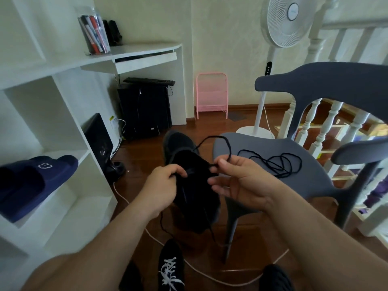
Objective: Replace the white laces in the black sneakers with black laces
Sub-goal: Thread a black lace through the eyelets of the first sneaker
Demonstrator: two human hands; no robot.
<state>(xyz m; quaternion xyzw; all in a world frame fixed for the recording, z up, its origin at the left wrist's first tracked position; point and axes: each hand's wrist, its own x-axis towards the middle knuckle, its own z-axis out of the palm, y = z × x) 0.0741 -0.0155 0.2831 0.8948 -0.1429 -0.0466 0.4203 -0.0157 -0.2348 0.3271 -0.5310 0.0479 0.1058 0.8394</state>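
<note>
- Nearest to us, on the wooden floor [247, 244] at the bottom of the view, stands a second black sneaker [170, 267] with its white laces [169, 274] in place.
- A loose white cord [201, 271] runs over the floor around it.
- Above it, our left hand [162, 186] grips the raised black sneaker [189, 185] at its left side, fingers curled over the upper edge.
- Our right hand [241, 180] pinches a black lace [227, 147] between thumb and forefinger just beside the shoe's right side; the lace loops upward from there, and one dark end hangs below the shoe.
- We cannot tell which eyelet the lace enters.
- Just beyond the right hand, a second black lace [279, 162] lies in loose coils on the seat of a grey chair [310, 179], toward its middle.
- To the left, a navy slipper [31, 181] rests on a white shelf [69, 158].
- Farthest back stand a white desk [134, 51], a pink rack [212, 93] against the wall and a white fan [285, 19].
</note>
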